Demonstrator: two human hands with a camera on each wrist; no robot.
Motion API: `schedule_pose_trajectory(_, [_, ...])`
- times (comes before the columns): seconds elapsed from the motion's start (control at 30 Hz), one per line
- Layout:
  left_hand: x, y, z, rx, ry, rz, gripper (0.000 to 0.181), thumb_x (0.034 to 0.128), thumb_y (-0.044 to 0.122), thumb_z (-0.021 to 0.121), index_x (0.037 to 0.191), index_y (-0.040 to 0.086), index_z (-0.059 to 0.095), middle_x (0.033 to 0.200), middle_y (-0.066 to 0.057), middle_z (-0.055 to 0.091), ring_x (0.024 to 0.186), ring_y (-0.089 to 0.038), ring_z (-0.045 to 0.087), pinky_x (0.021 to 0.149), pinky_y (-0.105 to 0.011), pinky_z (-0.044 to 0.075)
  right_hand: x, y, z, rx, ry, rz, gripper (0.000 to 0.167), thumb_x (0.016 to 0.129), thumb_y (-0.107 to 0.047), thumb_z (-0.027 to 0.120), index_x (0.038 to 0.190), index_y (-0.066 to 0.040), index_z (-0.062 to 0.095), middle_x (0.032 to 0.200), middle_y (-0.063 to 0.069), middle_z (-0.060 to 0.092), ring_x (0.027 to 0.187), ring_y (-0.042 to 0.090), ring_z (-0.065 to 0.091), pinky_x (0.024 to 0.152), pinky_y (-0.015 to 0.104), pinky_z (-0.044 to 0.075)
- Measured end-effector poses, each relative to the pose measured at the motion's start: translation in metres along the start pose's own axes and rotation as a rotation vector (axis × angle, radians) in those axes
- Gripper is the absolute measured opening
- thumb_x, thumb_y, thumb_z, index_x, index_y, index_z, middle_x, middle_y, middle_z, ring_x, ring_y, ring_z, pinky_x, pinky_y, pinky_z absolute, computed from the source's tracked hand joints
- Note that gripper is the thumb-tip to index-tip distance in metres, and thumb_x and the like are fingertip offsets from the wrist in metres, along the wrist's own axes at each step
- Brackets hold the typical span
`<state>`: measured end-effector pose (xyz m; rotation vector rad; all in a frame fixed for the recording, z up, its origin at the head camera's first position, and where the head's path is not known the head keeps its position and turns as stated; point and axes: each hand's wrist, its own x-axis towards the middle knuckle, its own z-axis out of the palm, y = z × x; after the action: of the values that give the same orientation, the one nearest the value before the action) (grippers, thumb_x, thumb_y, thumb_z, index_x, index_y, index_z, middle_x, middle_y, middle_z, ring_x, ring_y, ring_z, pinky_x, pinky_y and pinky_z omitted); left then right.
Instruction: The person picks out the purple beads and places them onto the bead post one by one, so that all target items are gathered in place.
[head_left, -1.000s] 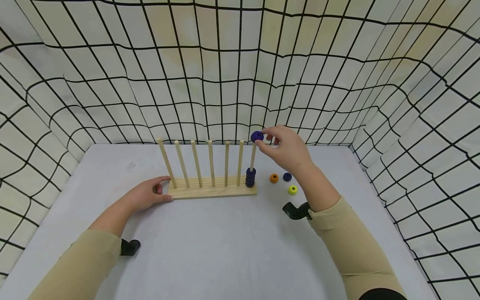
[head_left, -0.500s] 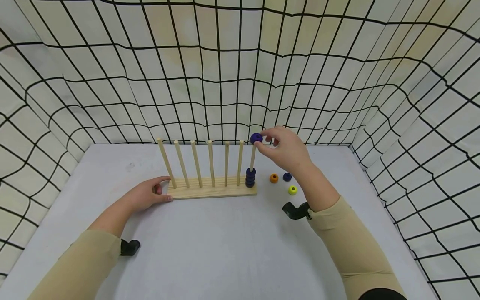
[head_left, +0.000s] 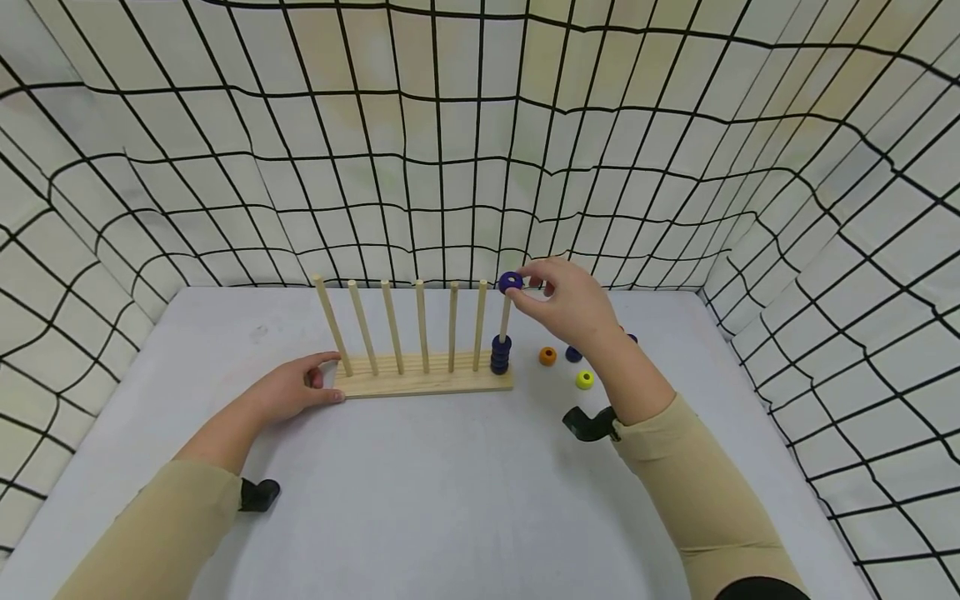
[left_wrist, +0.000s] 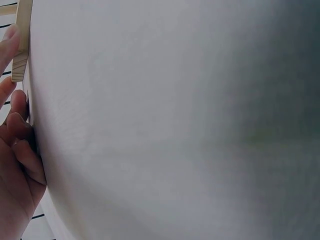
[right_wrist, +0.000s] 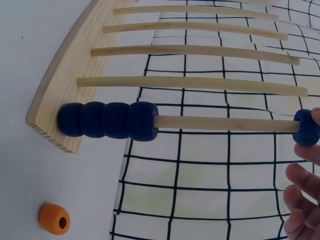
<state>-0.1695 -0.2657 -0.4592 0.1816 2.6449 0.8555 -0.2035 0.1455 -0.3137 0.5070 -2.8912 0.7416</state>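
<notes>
Head view: my left hand (head_left: 288,390) grips the board (head_left: 423,384); my right hand (head_left: 567,302) pinches a blue bead (head_left: 508,284) at the rightmost peg's (head_left: 506,318) tip. Left wrist: thumb (left_wrist: 9,42) on the board. Right wrist: four stacked beads (right_wrist: 116,120) below; I'm probably threading another, which calls for sliding it down.

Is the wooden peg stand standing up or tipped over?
Upright: the wooden peg stand sits base-down on the table, its seven pegs pointing up.

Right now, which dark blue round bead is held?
The dark blue round bead at the tip of the rightmost wooden peg, pinched by the right hand; others are stacked below or lie loose.
</notes>
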Motion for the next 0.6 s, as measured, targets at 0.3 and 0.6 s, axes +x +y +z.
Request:
schedule_pose_trajectory(0.3, [0.0007,0.0002,0.0000,0.009,0.002,-0.009,0.080,0.0869,0.043,0.075,0.147,0.004,0.040,0.090,-0.006,0.049,0.080,-0.020,0.046,0.070,-0.036,0.035,-0.0001,0.0013,0.0019,-0.013,0.002,-0.002,0.037,0.092,-0.041,0.067,0.122,-0.019,0.068,0.110,0.002,0.063,0.092,0.018,0.051,0.072,0.034,0.044])
schedule_pose_trajectory(0.6, [0.0015,-0.0007,0.0002,0.003,0.002,-0.005,0.081,0.0866,0.045,0.075,0.147,0.004,0.041,0.088,-0.006,0.049,0.078,-0.020,0.045,0.069,-0.036,0.035,-0.0004,0.0012,0.0014,-0.018,0.004,0.001,0.036,0.092,-0.041,0.068,0.120,-0.019,0.069,0.109,0.000,0.063,0.094,0.018,0.052,0.074,0.034,0.045])
